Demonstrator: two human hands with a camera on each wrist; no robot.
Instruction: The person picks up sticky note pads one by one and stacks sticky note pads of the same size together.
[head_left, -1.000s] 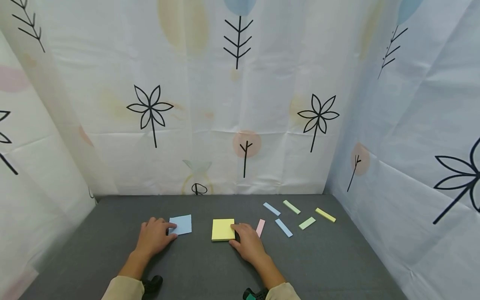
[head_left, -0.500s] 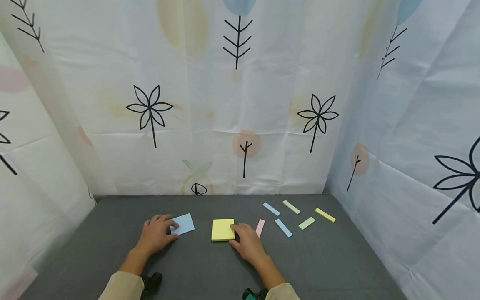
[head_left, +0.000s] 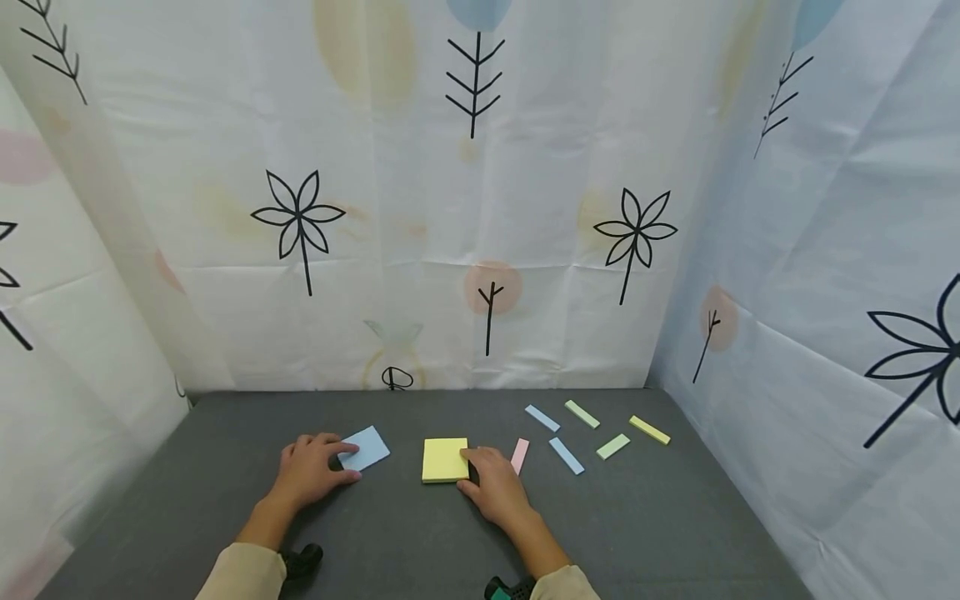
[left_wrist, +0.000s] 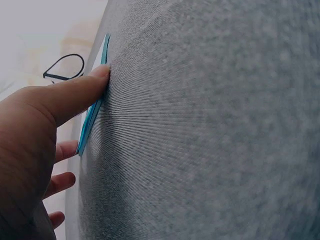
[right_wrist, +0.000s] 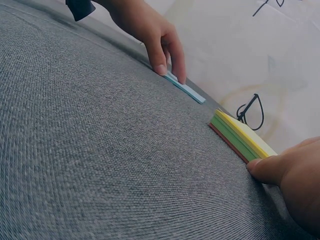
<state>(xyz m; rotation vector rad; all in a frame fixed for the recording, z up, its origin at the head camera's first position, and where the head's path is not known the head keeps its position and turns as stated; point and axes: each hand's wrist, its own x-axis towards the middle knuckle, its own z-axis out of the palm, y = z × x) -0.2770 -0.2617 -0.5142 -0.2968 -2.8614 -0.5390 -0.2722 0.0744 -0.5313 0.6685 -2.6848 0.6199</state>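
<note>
A light blue sticky note pad (head_left: 367, 450) lies turned at an angle on the grey table, left of centre. My left hand (head_left: 309, 471) pinches it by its left part; in the left wrist view the thumb (left_wrist: 82, 92) presses one edge and a fingertip touches the lower end. To the right lies a square stack of sticky notes (head_left: 445, 460), yellow on top. Seen from the right wrist, its side shows green and reddish layers below the yellow (right_wrist: 240, 136). My right hand (head_left: 498, 487) grips its right edge, thumb at the near corner.
Several narrow sticky strips lie spread on the right: a pink one (head_left: 520, 456) beside my right hand, blue (head_left: 566, 456), green (head_left: 613, 447) and yellow (head_left: 649, 430) ones beyond. Patterned white cloth (head_left: 405, 208) hangs behind the grey table (head_left: 420, 542) and at both sides.
The blue pad has turned counterclockwise under my left hand, its far right corner swinging left. My right hand and the yellow-topped stack have stayed put.
</note>
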